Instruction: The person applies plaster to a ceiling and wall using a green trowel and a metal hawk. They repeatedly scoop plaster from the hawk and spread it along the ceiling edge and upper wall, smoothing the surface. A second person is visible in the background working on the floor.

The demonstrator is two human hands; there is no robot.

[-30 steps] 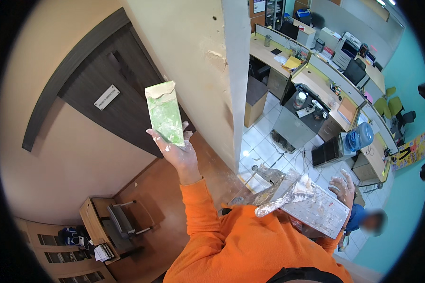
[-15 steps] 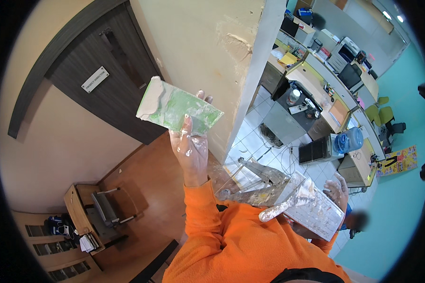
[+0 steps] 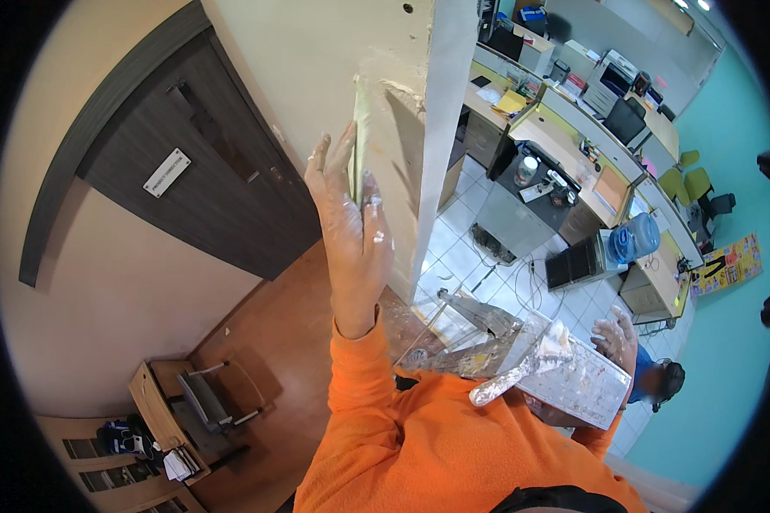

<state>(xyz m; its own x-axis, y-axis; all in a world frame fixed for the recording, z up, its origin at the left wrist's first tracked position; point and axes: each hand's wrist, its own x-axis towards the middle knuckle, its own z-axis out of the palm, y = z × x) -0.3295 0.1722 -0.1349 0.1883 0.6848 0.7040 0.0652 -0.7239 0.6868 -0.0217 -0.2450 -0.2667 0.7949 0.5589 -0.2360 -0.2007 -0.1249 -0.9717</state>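
Observation:
My left hand (image 3: 351, 214) is raised to the cream wall corner (image 3: 393, 128). It grips a thin green spreader (image 3: 358, 141), seen nearly edge-on, between thumb and fingers. The spreader's upper end is at the wall, beside a rough patch of filler; contact is hard to make out. White paste smears both hands. My right hand (image 3: 614, 338) is beside the far edge of a spattered whitish board (image 3: 586, 389), fingers spread, its lower part hidden. Across the board lies a paste-coated putty knife (image 3: 518, 376).
Spattered ladder-like legs (image 3: 479, 316) extend beyond the board. A dark door (image 3: 205, 154) stands left, with a desk and chair (image 3: 201, 398) below. Office desks (image 3: 565, 137), a water dispenser (image 3: 586, 261) and another person (image 3: 659, 380) are on the right.
My left hand has moved up and turned, bringing the spreader from broadside to nearly edge-on at the wall. My right hand stays beside the board. The view has shifted slightly.

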